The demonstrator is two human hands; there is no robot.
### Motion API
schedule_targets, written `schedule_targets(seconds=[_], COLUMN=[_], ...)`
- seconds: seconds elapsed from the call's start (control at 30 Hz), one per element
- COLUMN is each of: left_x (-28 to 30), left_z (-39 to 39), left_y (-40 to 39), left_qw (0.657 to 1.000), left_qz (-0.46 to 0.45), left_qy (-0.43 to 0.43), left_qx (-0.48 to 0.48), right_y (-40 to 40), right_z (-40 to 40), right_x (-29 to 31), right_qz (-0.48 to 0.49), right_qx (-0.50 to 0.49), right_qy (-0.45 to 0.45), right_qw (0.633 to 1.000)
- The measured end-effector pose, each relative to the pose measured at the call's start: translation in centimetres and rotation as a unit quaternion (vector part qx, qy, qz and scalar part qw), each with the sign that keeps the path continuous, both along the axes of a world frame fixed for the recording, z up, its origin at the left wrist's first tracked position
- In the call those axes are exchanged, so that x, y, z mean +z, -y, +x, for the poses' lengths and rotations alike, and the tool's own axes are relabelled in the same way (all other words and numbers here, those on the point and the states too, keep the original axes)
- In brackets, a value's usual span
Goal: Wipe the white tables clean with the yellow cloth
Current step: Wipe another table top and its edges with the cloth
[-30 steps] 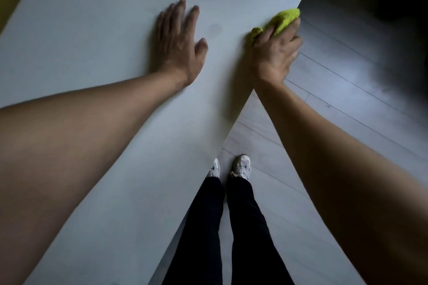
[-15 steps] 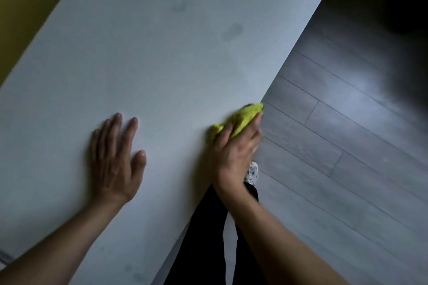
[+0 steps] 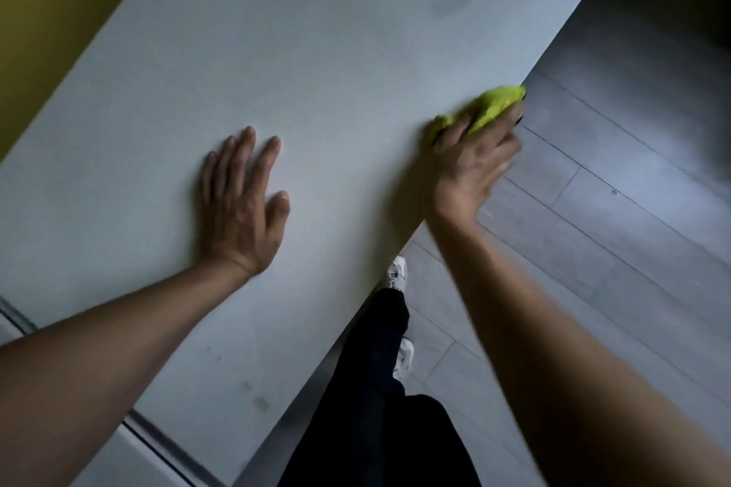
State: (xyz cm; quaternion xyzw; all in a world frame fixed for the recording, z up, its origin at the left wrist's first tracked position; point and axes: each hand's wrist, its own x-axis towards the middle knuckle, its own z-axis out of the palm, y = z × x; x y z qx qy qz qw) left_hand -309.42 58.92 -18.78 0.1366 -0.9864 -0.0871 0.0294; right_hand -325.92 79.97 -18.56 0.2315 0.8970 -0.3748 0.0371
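Right hand point(image 3: 470, 166) gripped the yellow cloth point(image 3: 488, 109), bunched under its fingers at the white desk point(image 3: 316, 71) edge, evidently to wipe that border. Left hand point(image 3: 241, 202) lay flat with fingers spread, well inboard of the cloth, probably as a brace.

Right hand point(image 3: 470, 166) blurred, hiding much yellow cloth point(image 3: 494, 105).

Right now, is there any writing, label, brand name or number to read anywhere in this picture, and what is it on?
None: no words, labels, brands or numbers can be read.
The white table shows only faint dark smudges, not writing.
The yellow cloth under the right hand is blurred and shows no tag.
The white shoes are too small to show a brand.
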Motion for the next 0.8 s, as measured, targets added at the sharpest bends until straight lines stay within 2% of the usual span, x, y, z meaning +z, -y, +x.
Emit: schedule_targets(seconds=[0.13, 0.23, 0.33, 0.43, 0.6, 0.7, 0.8], left_x=[-0.2, -0.2, -0.2, -0.4, -0.5, -0.6, -0.5], left_z=[0.1, 0.1, 0.1, 0.1, 0.1, 0.1, -0.3], left_y=[0.0, -0.2, -0.2, -0.2, -0.2, -0.1, -0.2], left_qw=[1.0, 1.0, 1.0, 1.0, 1.0, 1.0, 1.0], left_qz=[-0.004, -0.005, -0.006, -0.008, 0.0, -0.001, 0.0], left_qy=[-0.006, -0.009, -0.008, -0.006, -0.006, -0.006, -0.002], left_qx=[-0.003, 0.0, 0.0, 0.005, 0.011, 0.016, 0.017], right_y=[2.4, 3.5, 3.4, 2.7, 1.5, 1.9, 2.9], right_z=[14.0, 19.7, 18.4, 13.5, 7.3, 8.4, 13.8], right_x=[0.5, 0.8, 0.6, 0.1, -0.2, 0.0, 0.1], right_qz=[-0.046, -0.054, -0.057, -0.04, -0.009, -0.013, -0.027], right_qx=[0.029, 0.056, 0.044, 0.015, -0.002, -0.009, -0.009], right_qy=[0.008, 0.029, 0.015, -0.007, 0.011, -0.001, -0.025], right_qw=[0.999, 0.997, 0.997, 0.999, 1.0, 1.0, 0.999])
